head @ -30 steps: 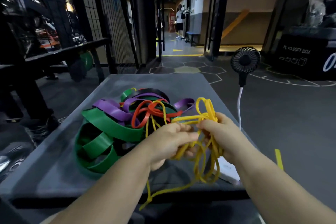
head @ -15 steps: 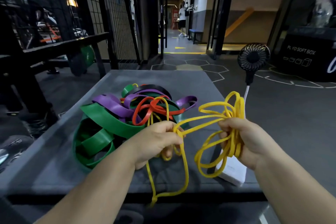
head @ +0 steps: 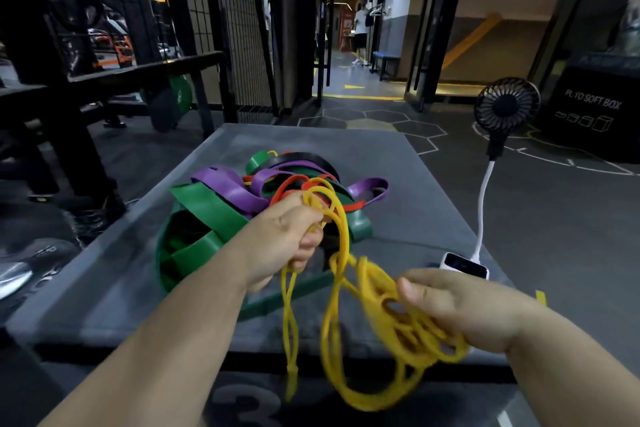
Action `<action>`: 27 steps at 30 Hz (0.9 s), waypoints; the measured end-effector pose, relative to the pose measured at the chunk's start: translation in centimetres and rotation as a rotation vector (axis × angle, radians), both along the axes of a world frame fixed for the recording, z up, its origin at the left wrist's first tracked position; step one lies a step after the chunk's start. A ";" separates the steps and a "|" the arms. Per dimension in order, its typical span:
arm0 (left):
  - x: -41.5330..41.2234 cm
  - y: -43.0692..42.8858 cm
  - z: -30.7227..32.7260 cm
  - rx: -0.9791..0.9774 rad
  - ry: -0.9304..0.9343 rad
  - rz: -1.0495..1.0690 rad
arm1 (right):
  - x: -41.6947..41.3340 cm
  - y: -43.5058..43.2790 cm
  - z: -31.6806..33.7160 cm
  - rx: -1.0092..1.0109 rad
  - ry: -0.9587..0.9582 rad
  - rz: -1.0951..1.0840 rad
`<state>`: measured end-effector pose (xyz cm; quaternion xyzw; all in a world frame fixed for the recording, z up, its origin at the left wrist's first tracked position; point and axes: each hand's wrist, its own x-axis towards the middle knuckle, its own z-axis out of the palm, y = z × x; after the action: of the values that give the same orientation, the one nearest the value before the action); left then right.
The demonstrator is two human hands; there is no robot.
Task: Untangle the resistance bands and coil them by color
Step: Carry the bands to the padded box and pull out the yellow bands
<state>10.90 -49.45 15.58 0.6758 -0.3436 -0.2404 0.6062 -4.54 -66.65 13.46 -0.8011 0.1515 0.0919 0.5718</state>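
At the tangled pile's (head: 207, 208) near side, the left hand (head: 287, 236) clenches the yellow band's (head: 343, 239) top strands, and the band slants away from the pile to the right hand (head: 457, 308), farther out, whose fingers grasp the gathered coils, likely the winding hand.

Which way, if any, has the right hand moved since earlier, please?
Yes. The right hand, gripping the yellow band, has dropped toward the near edge of the grey box.
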 end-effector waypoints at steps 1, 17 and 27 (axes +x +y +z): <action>0.0 0.1 0.0 0.013 -0.028 -0.031 | 0.1 0.1 0.1 -0.148 0.016 -0.036; -0.9 -1.8 -1.2 0.152 -0.473 -0.111 | 3.6 3.0 0.7 -0.049 -0.276 -0.127; -0.3 -2.6 -2.3 0.164 -0.468 -0.159 | 3.7 1.5 1.4 -0.177 -0.227 -0.189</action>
<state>10.62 -52.08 13.25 0.7307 -0.5060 -0.1515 0.4325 -0.80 -65.13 14.86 -0.8358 0.1681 -0.0672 0.5184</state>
